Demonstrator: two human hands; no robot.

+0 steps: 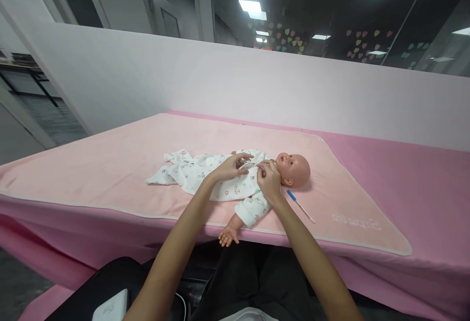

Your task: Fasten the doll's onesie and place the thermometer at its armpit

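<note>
A baby doll (300, 168) lies on its back, head to the right, dressed in a white printed onesie (227, 189). Over the doll's chest, my left hand (232, 166) curves above the cloth with thumb and fingers apart. My right hand (270, 180) is closed in a pinch at the onesie's front, just below the doll's chin; its fingertips partly hide the cloth there. One doll hand (229, 233) reaches over the near edge of the mat. Beside the doll's shoulder, near my right wrist, lies a thin white thermometer-like stick with a blue end (292, 195).
A peach mat (121, 164) with a pale border covers much of the pink-draped table (436, 203). A white wall (257, 86) with dark glass above stands behind it. At lower left, a white box-shaped device (111, 306) rests on a black surface.
</note>
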